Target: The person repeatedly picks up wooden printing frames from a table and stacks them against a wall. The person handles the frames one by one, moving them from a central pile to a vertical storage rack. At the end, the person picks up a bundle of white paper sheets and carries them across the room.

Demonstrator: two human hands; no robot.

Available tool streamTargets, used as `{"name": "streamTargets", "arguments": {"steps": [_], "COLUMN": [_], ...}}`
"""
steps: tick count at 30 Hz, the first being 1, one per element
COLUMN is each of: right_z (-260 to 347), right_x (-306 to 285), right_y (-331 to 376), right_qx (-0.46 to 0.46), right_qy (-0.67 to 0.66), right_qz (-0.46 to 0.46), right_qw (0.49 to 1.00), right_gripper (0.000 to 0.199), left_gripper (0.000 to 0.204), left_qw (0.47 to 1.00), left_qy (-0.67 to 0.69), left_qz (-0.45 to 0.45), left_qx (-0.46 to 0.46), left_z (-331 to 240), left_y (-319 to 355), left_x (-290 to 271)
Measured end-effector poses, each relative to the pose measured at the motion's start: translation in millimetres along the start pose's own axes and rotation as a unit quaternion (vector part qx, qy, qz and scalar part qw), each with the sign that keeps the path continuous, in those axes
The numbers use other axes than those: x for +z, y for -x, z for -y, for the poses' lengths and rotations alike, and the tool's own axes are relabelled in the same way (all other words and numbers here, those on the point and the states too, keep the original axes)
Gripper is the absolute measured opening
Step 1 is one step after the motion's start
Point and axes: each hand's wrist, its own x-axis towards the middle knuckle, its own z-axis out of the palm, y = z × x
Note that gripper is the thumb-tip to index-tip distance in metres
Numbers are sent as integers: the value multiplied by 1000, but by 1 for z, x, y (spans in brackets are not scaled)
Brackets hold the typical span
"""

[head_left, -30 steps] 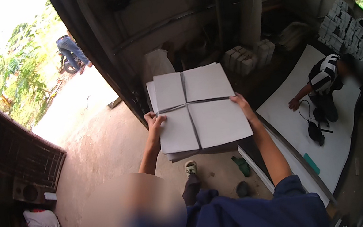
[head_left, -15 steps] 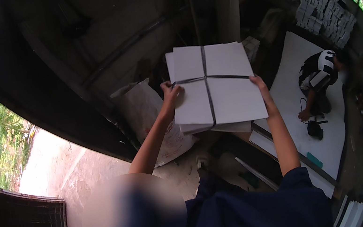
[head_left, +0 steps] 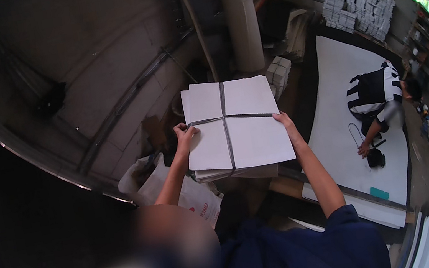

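Note:
Both arms stretch out in front of me with a bundle of white sheets (head_left: 254, 139) between them. A dark flat strap (head_left: 230, 148) crosses the bundle both ways and meets near its middle. My left hand (head_left: 186, 137) is closed on the left edge, fingers at the strap. On the opposite edge my right hand (head_left: 287, 123) grips near the other end of the strap, thumb on top and the other fingers mostly hidden. The sheets below the top one stick out unevenly at the near and left edges.
A white sack (head_left: 176, 190) stands below my left forearm. At right a person (head_left: 376, 94) in black and white bends over a long white-topped table (head_left: 326, 94), near a black object (head_left: 376, 158) and a teal piece (head_left: 379, 193). White stacks (head_left: 357, 5) rise behind; a pillar (head_left: 242, 23) stands ahead.
My view has turned left, so the doorway's bright outdoor area has mostly left the picture. The bundle appears lower and further left, still in both hands. The person at the table leans further over.

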Motion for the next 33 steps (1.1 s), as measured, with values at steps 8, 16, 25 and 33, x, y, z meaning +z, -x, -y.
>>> {"name": "streamTargets", "arguments": {"steps": [8, 16, 25, 33], "right_z": [16, 51, 53, 99], "right_x": [11, 26, 65, 59], "right_y": [-51, -167, -287, -297], "right_qx": [1, -22, -28, -52], "right_qy": [60, 174, 137, 142], "right_qz": [-67, -16, -35, -123], "right_qw": [996, 984, 989, 981], "right_gripper": [94, 111, 101, 92], "left_gripper": [75, 71, 79, 77], "left_qw": [978, 939, 956, 940], "left_qy": [26, -15, 23, 2], "left_qz": [206, 336, 289, 340], "left_qx": [-24, -67, -47, -23], "left_z": [19, 26, 3, -17], "left_y": [-110, -251, -373, -421], "left_x": [33, 58, 65, 120]}}
